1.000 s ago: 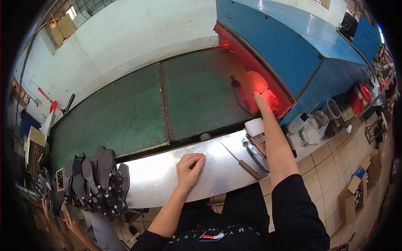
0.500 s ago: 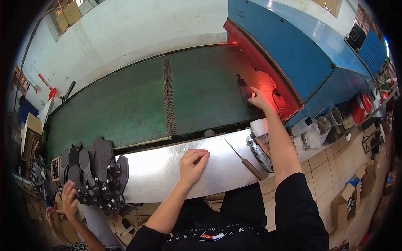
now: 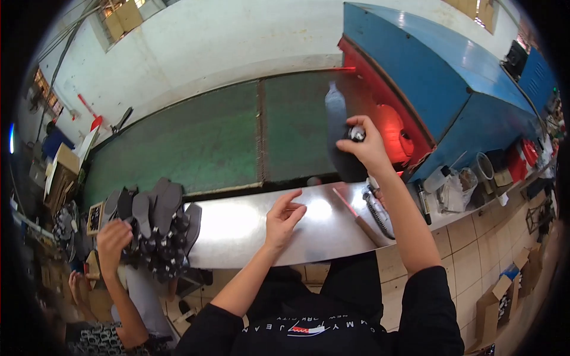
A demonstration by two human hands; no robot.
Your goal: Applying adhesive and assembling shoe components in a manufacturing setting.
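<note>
My right hand (image 3: pixel 373 148) pinches a dark sandal (image 3: pixel 336 115) at the shiny silver ornament on its strap. The sandal is held up over the belt's near right part, its long sole hanging roughly upright and a little blurred. Over the steel tabletop (image 3: pixel 237 237) my left hand (image 3: pixel 286 219) hovers with its fingers apart and nothing in them. On the green conveyor belt (image 3: pixel 190 142), just at the machine's red-lit mouth, rests a shoe-shaped piece (image 3: pixel 389 132). A pile of dark sandals (image 3: pixel 159 207) is heaped at the left end of the tabletop.
A blue machine housing (image 3: pixel 415 65) rises at the right over the belt. A wooden-handled tool (image 3: pixel 367 228) and a cutter-like tool (image 3: pixel 380 215) lie by my right forearm. Beyond are a clear bottle (image 3: pixel 436 179) and plastic bags. A co-worker's hand (image 3: pixel 113 240) is beside the pile.
My right hand has lifted the sandal off the belt and toward me. My left hand's fingers have spread. The view has shifted slightly; the co-worker's hand has come nearer the pile.
</note>
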